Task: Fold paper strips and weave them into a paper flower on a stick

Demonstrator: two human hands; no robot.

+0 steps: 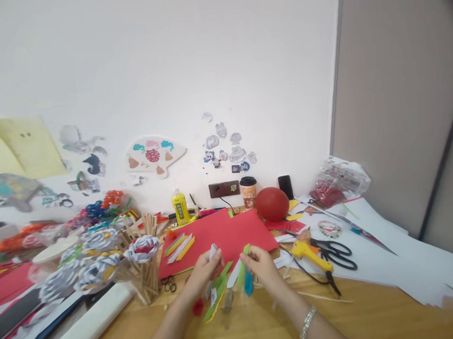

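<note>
Paper strips hang bunched beneath the pinching fingers of the right hand, likely to keep them together, while the left hand grips one white strip alongside.

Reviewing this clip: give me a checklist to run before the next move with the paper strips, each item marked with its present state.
1. Grip of left hand on white paper strip: ok, pinched.
2. Grip of right hand on green paper strip: ok, pinched.
3. Whether blue paper strip is held or loose: cannot tell.
4. Position of yellow glue gun: ok, lying apart from both hands.
5. Position of black-handled scissors: ok, beside the gun, off the strips.
6. Glue on strips: cannot tell.
</note>
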